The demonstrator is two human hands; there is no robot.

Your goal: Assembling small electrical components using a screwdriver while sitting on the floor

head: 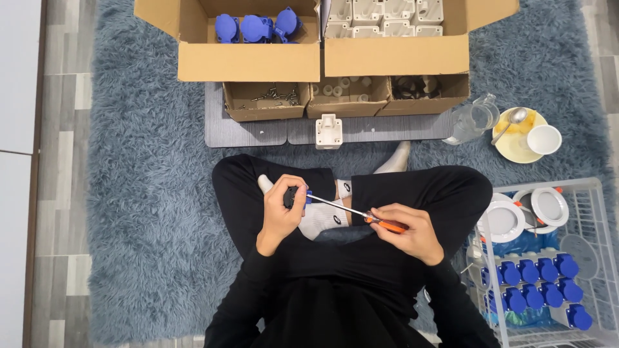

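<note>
My left hand is closed around a small blue part held over my crossed legs; most of the part is hidden by my fingers. My right hand grips the orange handle of a screwdriver, whose metal shaft runs left and up with its tip at the blue part. A white plastic housing stands on the grey mat just in front of my knees.
Two large cardboard boxes hold blue covers and white housings. Three small boxes in front hold screws and small parts. A glass pitcher, a yellow plate with cup and spoon, and a wire basket of blue assemblies lie at right.
</note>
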